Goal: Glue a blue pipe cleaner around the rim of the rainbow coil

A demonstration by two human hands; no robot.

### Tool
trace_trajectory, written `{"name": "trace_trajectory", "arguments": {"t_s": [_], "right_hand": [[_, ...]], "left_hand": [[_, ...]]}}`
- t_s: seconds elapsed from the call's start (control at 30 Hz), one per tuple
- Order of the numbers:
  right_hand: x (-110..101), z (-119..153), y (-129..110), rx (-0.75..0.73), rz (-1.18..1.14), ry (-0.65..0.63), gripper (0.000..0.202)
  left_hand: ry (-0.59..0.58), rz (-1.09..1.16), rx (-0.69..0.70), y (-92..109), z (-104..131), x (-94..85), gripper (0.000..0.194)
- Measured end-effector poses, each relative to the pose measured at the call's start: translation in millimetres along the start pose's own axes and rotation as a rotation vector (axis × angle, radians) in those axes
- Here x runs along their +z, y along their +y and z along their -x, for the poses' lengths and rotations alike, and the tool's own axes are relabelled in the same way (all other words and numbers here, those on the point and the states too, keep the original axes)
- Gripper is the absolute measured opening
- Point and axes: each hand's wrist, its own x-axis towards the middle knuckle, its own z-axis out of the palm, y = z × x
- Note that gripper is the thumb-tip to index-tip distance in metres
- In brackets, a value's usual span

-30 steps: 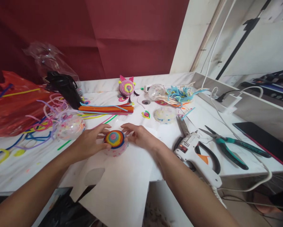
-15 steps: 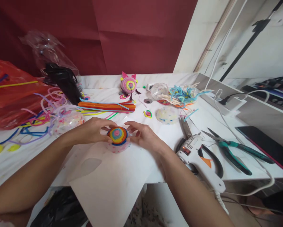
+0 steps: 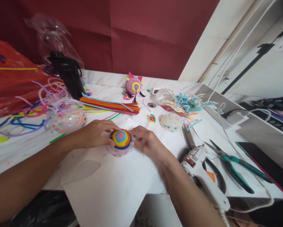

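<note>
Between my hands sits a colourful spiral disc (image 3: 120, 138) of coiled fuzzy stems, with a pink centre and blue, yellow, orange and dark blue rings. It rests on top of a clear speckled plastic half-ball (image 3: 120, 152), over a sheet of white paper (image 3: 103, 186). My left hand (image 3: 94, 135) grips the disc's left edge between thumb and fingers. From the other side, my right hand (image 3: 148, 140) pinches its right edge, fingertips at the rim. The half-ball's far side is hidden behind the disc.
A glue gun (image 3: 203, 171), pliers (image 3: 228, 159) and a phone (image 3: 265, 167) lie to the right. Behind are a bundle of orange fuzzy stems (image 3: 108, 105) and a pink eared ball figure (image 3: 134, 86). A black bottle (image 3: 67, 74) stands at the left.
The view has shifted slightly. My right fingers have come in closer around the disc's right edge. My left hand keeps its hold.
</note>
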Motion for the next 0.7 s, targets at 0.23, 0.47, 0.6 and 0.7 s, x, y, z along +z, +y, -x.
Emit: {"name": "trace_trajectory", "arguments": {"t_s": [0.23, 0.47, 0.6, 0.7], "right_hand": [[0.5, 2.3, -3.6, -0.013, 0.039, -0.014, 0.039], [2.3, 2.8, -4.3, -0.016, 0.081, -0.003, 0.043], [0.9, 2.5, -3.3, -0.016, 0.075, -0.008, 0.043], [-0.1, 2.2, -3.2, -0.009, 0.063, -0.007, 0.043]], "left_hand": [[-0.024, 0.008, 0.020, 7.3, 3.2, -1.8, 0.045], [-0.026, -0.018, 0.032, 4.8, 3.9, -0.8, 0.047], [-0.025, -0.033, 0.045, 6.2, 4.3, -1.7, 0.048], [-0.031, -0.014, 0.059, 6.8, 3.7, -2.5, 0.049]]}}
